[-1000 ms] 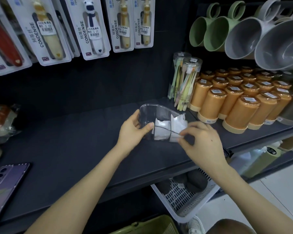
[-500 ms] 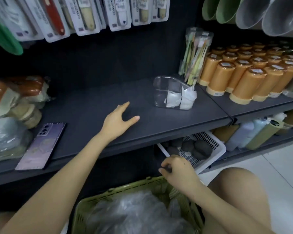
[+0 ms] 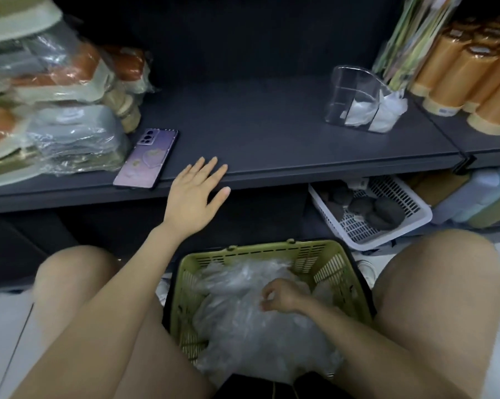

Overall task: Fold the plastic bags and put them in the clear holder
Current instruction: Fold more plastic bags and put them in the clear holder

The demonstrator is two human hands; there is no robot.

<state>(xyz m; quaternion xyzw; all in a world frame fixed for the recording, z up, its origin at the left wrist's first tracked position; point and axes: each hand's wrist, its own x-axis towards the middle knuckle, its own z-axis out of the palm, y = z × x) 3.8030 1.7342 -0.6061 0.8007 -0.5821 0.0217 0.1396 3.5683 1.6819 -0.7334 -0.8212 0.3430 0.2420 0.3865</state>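
Now right hand (image 3: 280, 296) has dropped from rim into green basket (image 3: 260, 249), fingers pinching plastic bags (image 3: 243, 326). Left hand (image 3: 195, 194) rests flat on shelf (image 3: 272, 133) edge, fingers straight, holding nothing.

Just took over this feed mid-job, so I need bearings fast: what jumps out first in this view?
The green basket between the knees, heaped with crumpled plastic bags, grabs the eye; the right hand is in the pile, fingers curled. Up on the dark shelf, the clear holder at right already has folded white bags, and the left hand rests flat on the shelf edge.
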